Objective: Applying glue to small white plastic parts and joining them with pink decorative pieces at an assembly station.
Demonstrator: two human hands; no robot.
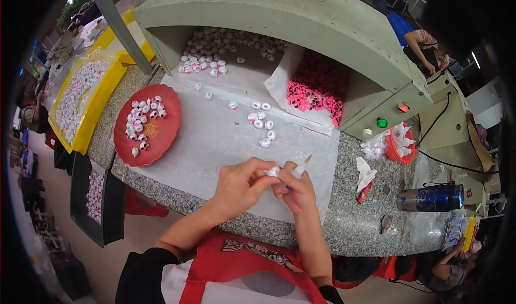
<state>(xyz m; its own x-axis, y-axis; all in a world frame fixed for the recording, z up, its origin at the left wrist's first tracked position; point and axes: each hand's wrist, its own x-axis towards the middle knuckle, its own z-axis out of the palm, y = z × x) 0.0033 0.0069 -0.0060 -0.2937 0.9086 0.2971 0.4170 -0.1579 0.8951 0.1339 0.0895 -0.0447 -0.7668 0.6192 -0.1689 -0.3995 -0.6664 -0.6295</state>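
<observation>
My left hand point(236, 186) pinches a small rounded white piece point(272, 172) between thumb and fingertips, above a white paper sheet point(204, 132). Close against it, my right hand point(299, 196) is closed around a small white bottle point(299, 169) with a thin pointed tip aimed up and to the right. The fingertips of both hands nearly meet at the white piece, and its underside is hidden. Several similar white pieces point(259, 124) with dark ring centres lie on the paper just beyond my hands. More pieces rest on a red plate point(164, 143) to the left.
Ahead stands an open-fronted pale metal cabinet point(279, 14) holding many white pieces point(215, 43) and a paper-lined heap of pink pieces point(314, 95). At right are a red basket point(400, 152), a red tube point(364, 193) and a blue flask point(430, 197). Yellow point(97, 110) and dark trays point(110, 218) stand left.
</observation>
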